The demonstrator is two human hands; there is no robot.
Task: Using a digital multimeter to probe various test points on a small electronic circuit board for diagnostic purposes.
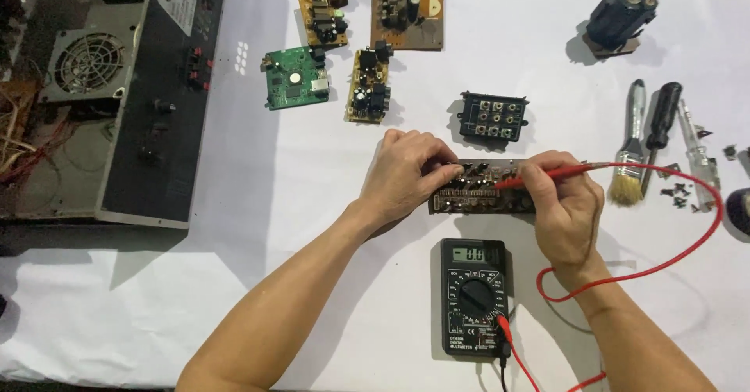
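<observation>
At far left we see a flat black metal amplifier chassis (160,87) with a round fan grille, lying on a white cloth-covered table (312,298). Moving right, a small green square circuit board (295,78) and three brown boards (367,87) studded with dark cylindrical capacitors lie well apart from our hands. Our left hand (402,177) curls over the left end of a narrow brown circuit strip (484,191), fingertips pressed onto its components, steadying it. Below the strip sits a black rectangular digital multimeter (475,298) with a round dial and grey display. Our right hand (566,212) pinches a slim red test probe (547,175) like a pen, its tip touching the strip; a glossy red lead (687,243) loops away to the right. Above the strip rests a black plastic connector block (492,117). Furthest right lie a bristly paintbrush (629,157) and a black-handled screwdriver (660,126).
</observation>
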